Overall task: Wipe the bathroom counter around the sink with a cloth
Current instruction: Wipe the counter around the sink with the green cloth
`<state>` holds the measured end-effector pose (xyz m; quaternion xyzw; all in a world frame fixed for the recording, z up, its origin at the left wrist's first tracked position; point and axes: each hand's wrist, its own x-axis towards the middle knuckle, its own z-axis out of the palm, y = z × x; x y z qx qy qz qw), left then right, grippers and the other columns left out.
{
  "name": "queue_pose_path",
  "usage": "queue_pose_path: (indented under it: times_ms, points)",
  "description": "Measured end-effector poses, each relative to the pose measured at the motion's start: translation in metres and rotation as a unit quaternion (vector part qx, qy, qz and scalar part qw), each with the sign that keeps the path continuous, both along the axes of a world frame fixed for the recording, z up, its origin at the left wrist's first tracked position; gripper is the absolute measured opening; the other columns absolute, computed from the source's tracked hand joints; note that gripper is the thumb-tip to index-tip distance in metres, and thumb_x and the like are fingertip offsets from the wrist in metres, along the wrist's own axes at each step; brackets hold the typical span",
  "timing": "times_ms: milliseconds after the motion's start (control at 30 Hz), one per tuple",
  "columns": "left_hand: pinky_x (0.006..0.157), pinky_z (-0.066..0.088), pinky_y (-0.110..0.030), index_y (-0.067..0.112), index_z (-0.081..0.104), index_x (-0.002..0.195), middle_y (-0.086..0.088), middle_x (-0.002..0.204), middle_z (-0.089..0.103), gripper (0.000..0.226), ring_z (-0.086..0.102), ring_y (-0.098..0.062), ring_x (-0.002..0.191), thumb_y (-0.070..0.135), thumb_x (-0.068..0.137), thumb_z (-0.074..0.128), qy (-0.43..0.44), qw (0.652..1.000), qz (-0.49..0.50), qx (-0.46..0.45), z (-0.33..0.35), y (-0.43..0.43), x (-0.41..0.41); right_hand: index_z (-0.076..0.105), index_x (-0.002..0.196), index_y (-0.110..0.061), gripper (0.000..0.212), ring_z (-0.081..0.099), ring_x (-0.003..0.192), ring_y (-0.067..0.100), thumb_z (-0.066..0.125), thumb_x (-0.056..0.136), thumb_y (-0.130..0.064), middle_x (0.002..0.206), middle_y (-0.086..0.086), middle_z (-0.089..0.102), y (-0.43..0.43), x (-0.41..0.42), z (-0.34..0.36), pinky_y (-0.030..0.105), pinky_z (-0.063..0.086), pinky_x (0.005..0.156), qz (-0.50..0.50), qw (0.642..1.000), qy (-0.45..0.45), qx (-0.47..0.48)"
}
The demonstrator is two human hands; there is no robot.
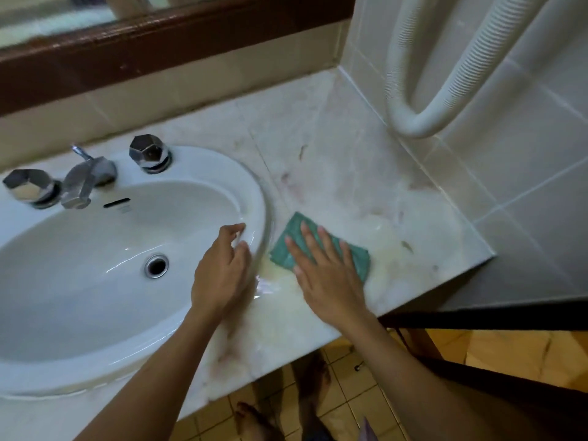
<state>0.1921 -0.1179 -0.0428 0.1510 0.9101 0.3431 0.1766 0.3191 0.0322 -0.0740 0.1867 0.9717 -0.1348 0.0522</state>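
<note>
A folded green cloth [294, 232] lies flat on the pale marble counter [366, 186], just right of the white oval sink [95, 281]. My right hand [324, 272] presses down on the cloth with its fingers spread, covering the cloth's near half. My left hand [222, 272] rests on the sink's right rim, fingers loosely curled, with nothing in it. The counter around the cloth looks wet and stained with yellowish and reddish marks.
A chrome tap [87, 179] with two faceted knobs [149, 153] stands behind the basin. A white ribbed hose [423, 90] hangs on the tiled right wall [525, 173]. A dark-framed mirror [159, 36] runs along the back. Bare feet [254, 421] stand on the yellow tiled floor.
</note>
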Motion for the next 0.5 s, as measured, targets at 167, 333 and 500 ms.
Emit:
queue_pose_path:
  times_ms: [167, 333, 500]
  points:
    - [0.086, 0.04, -0.035, 0.039, 0.043, 0.131, 0.015, 0.13, 0.059, 0.035, 0.059, -0.018, 0.109, 0.037, 0.097, 0.04, 0.01, 1.0, 0.006, -0.003, -0.002, -0.001, 0.002, -0.007, 0.15, -0.043, 0.054, -0.013, 0.147, 0.019, 0.011, 0.1, -0.048, 0.16, -0.008, -0.013, 0.063, 0.049, -0.004, 0.045, -0.004, 0.117, -0.129, 0.991, -0.013, 0.033]
    - [0.087, 0.042, -0.037, 0.04, 0.046, 0.128, 0.012, 0.131, 0.058, 0.033, 0.059, -0.015, 0.106, 0.036, 0.095, 0.042, -0.003, 1.0, 0.01, 0.015, -0.006, 0.0, -0.003, 0.005, 0.152, -0.038, 0.054, -0.001, 0.148, 0.023, 0.017, 0.1, -0.043, 0.162, -0.003, -0.003, 0.135, -0.011, -0.005, 0.05, 0.004, 0.116, -0.207, 0.977, -0.024, 0.038]
    - [0.086, 0.042, -0.037, 0.042, 0.047, 0.126, 0.009, 0.129, 0.059, 0.032, 0.058, -0.013, 0.103, 0.036, 0.095, 0.045, -0.006, 1.0, 0.014, 0.025, -0.009, -0.002, -0.004, 0.007, 0.153, -0.033, 0.054, -0.001, 0.148, 0.027, 0.024, 0.101, -0.037, 0.162, 0.001, -0.002, 0.091, -0.033, -0.005, 0.052, 0.004, 0.116, -0.151, 0.988, -0.007, 0.022]
